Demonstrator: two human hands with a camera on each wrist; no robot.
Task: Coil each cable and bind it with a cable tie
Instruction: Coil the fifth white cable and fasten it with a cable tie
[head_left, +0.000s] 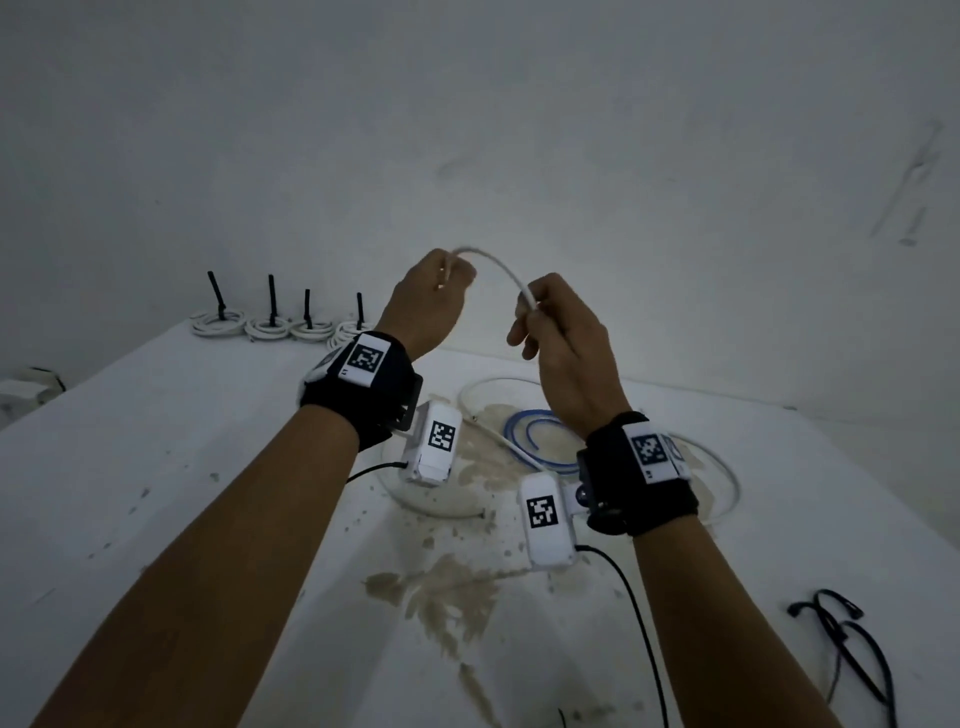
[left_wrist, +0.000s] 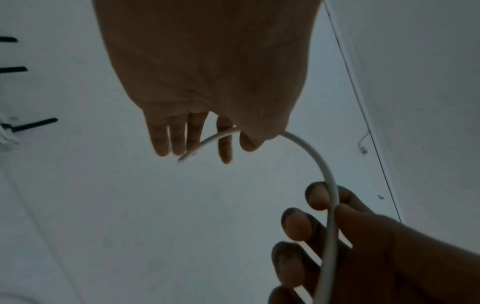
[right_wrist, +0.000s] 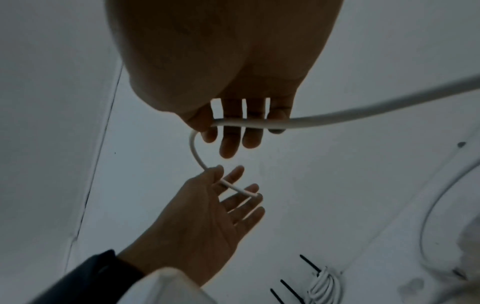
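I hold a white cable (head_left: 501, 265) in the air above the table, arching between my hands. My left hand (head_left: 452, 275) pinches it near its free end with the thumb, the other fingers fairly straight; the left wrist view shows the left hand (left_wrist: 221, 144) with the cable (left_wrist: 319, 160) and its tip poking past the fingers. A short way along, my right hand (head_left: 527, 312) grips it with thumb and curled fingers. In the right wrist view the cable (right_wrist: 363, 115) crosses under the right hand (right_wrist: 233, 131) and loops down to the left hand (right_wrist: 228, 185).
Several coiled white cables (head_left: 270, 325), bound with upright black ties, line the table's back left edge. Loose blue cable (head_left: 530, 441) and white cable (head_left: 722, 483) lie under my wrists. Black cable ties (head_left: 852, 644) lie at the front right. The white table (head_left: 156, 493) is stained; a wall stands behind.
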